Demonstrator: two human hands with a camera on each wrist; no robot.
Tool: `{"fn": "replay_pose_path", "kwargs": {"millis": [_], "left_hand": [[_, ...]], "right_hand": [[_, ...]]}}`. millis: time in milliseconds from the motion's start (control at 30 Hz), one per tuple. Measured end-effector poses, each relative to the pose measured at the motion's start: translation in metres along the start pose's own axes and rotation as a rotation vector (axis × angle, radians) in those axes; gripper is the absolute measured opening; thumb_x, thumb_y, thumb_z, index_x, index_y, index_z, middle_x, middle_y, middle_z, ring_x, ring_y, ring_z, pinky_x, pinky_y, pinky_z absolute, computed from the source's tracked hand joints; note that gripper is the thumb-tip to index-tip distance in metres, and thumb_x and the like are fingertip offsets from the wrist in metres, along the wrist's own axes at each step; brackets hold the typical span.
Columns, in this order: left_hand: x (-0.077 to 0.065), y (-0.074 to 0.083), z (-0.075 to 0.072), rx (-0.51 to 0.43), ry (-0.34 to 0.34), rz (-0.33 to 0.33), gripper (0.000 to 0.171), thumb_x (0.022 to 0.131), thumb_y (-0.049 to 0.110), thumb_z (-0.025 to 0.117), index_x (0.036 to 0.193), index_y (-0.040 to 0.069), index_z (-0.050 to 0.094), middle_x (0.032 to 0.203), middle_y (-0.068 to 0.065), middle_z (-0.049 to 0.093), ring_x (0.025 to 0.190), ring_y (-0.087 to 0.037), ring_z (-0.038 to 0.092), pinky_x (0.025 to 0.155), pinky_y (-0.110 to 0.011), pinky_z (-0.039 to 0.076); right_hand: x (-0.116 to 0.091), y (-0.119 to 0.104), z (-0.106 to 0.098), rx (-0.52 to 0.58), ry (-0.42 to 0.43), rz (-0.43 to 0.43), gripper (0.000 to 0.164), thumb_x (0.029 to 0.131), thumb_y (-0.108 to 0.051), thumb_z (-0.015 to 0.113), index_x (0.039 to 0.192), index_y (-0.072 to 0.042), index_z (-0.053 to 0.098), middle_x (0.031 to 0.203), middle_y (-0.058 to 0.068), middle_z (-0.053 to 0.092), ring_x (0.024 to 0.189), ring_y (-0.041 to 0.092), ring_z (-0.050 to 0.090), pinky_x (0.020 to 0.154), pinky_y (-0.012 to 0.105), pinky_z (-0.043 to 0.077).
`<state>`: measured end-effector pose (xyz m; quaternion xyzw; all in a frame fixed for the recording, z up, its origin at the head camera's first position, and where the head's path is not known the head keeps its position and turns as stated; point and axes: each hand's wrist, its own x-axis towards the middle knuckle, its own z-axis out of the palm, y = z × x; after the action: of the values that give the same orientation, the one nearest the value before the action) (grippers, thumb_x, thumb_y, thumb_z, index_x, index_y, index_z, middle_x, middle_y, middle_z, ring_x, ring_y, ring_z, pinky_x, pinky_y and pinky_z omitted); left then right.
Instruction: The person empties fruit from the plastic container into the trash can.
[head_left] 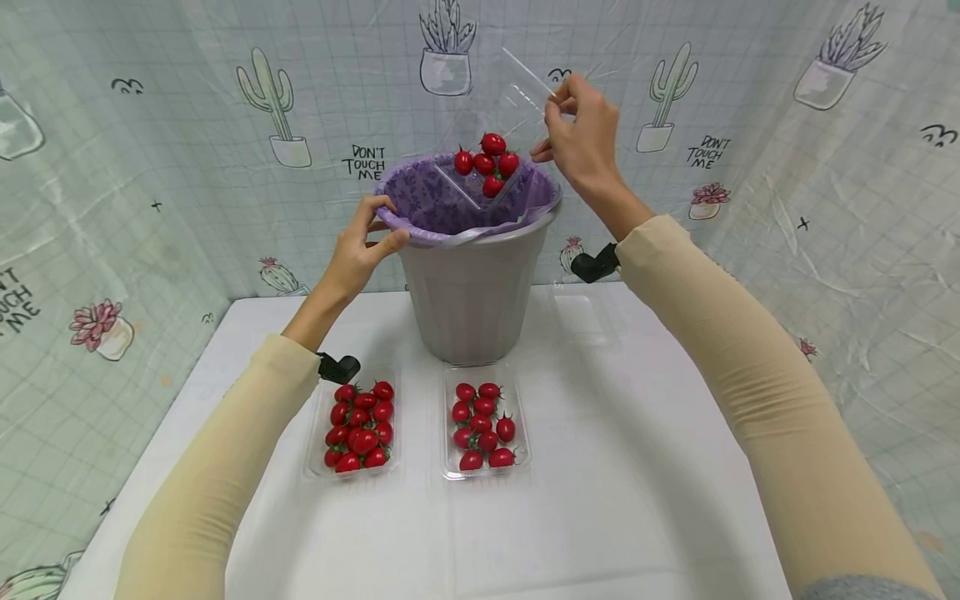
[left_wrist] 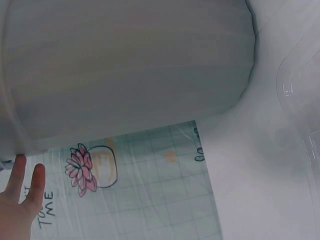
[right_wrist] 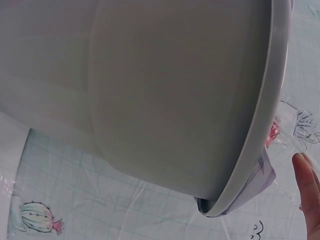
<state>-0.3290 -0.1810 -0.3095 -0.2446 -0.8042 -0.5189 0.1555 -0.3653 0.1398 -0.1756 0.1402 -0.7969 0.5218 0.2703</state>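
My right hand (head_left: 587, 137) pinches the edge of a clear plastic container (head_left: 525, 100), tilted steeply over the mouth of a grey bin (head_left: 474, 287). Several cherry tomatoes (head_left: 484, 163) are gathered at the container's low end. A purple patterned liner (head_left: 420, 196) covers the inside of the bin and folds over its rim. With fingers and thumb, my left hand (head_left: 358, 252) grips that rim on the left side. In the right wrist view the bin wall (right_wrist: 175, 100) fills most of the picture, with the right fingers (right_wrist: 305, 180) at the edge.
Two clear punnets stand on the white table (head_left: 600, 500): a left one (head_left: 315, 454) and a middle one (head_left: 450, 467), both holding several cherry tomatoes. Behind the bin's right side lies a clear plastic tray (head_left: 581, 321). A patterned curtain (head_left: 187, 100) surrounds the table.
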Motion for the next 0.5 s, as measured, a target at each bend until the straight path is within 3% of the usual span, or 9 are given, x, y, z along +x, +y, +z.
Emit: {"fn": "replay_pose_path", "kwargs": {"millis": [500], "left_hand": [[0.0006,0.0001,-0.0002,-0.002,0.000,-0.001,0.064,0.097,0.054,0.067,0.138,0.011,0.042,0.143,-0.011,0.050,0.137,-0.034,0.054,0.108,-0.059,0.046]], "right_hand": [[-0.0020,-0.0020,0.0008,-0.041,-0.001,-0.004,0.023,0.107,-0.012,0.049,0.119,0.005,0.059,0.136,0.020,0.064,0.054,0.005,0.069,0.059,0.023,0.060]]}}
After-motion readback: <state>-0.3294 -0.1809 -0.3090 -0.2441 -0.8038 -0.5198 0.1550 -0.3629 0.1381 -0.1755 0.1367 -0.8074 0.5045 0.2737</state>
